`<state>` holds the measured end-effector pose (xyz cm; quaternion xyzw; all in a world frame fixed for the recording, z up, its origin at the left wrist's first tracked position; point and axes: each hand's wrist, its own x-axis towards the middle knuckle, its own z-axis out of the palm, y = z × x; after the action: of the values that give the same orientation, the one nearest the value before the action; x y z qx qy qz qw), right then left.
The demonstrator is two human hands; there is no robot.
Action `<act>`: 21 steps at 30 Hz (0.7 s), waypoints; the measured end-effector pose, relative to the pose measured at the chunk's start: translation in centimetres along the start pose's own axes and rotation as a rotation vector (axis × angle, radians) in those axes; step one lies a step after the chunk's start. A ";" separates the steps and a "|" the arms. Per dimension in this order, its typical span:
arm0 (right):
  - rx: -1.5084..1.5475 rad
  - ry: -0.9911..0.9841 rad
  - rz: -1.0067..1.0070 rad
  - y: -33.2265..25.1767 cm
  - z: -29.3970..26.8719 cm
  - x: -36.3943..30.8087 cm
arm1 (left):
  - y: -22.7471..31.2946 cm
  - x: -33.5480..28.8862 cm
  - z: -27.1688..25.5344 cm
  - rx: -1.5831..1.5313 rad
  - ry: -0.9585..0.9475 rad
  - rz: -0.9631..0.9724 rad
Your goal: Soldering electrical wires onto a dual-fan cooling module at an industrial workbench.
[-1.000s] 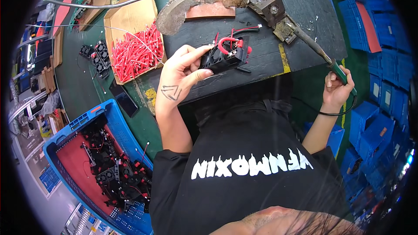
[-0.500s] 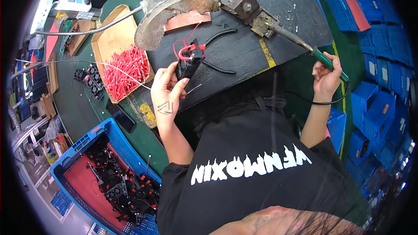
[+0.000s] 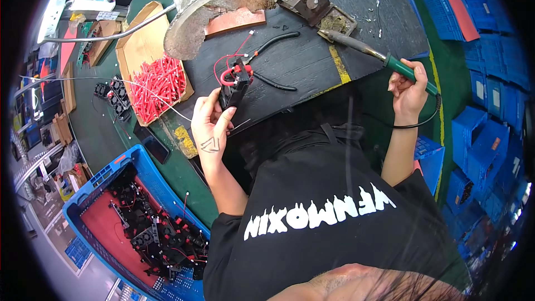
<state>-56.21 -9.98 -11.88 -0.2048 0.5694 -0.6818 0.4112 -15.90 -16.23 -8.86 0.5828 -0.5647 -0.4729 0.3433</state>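
Note:
My left hand point(image 3: 209, 125) grips a small black plastic part point(image 3: 233, 96) with red wires looping from its top, one ending in a small white connector. A thin, solder-like wire point(image 3: 159, 99) runs from the left into that hand, its short end showing past the fingers. Closed around the green handle of a soldering iron point(image 3: 363, 48) is my right hand point(image 3: 409, 96). The iron points left, its tip at the near edge of the cleaning pad point(image 3: 333, 21) on a metal iron stand point(image 3: 304, 1). Black-handled pliers point(image 3: 277, 85) lie just beyond the black part.
A cardboard tray point(image 3: 134, 39) holds many red tubular pieces point(image 3: 159, 86). Black fans point(image 3: 118, 100) and a phone point(image 3: 151, 144) lie left of it. Near left, a blue crate point(image 3: 83, 212) contains black assemblies. A metal fume hood point(image 3: 209, 8) overhangs the bench; blue bins point(image 3: 473, 134) stand right.
The soldering iron and my right hand have shifted left, bringing the tip from over the cleaning pad to its near edge. My left hand has lowered slightly with the black part.

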 end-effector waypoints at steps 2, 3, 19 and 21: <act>0.009 0.002 0.010 0.2 -0.3 0.2 | 0.0 -0.2 0.3 0.007 0.007 -0.008; 0.015 0.002 0.014 0.2 -0.5 0.3 | 0.1 -0.2 0.4 0.007 0.014 -0.012; -0.061 -0.139 0.046 -0.4 -3.2 2.8 | 0.6 -1.0 3.4 -0.025 0.068 -0.076; -0.132 -0.216 0.003 -0.8 -3.4 3.0 | 0.6 -1.1 3.7 -0.015 0.072 -0.084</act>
<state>-60.76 -10.31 -12.61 -0.3027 0.5657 -0.6161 0.4570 -19.43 -14.78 -9.32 0.6202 -0.5234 -0.4698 0.3474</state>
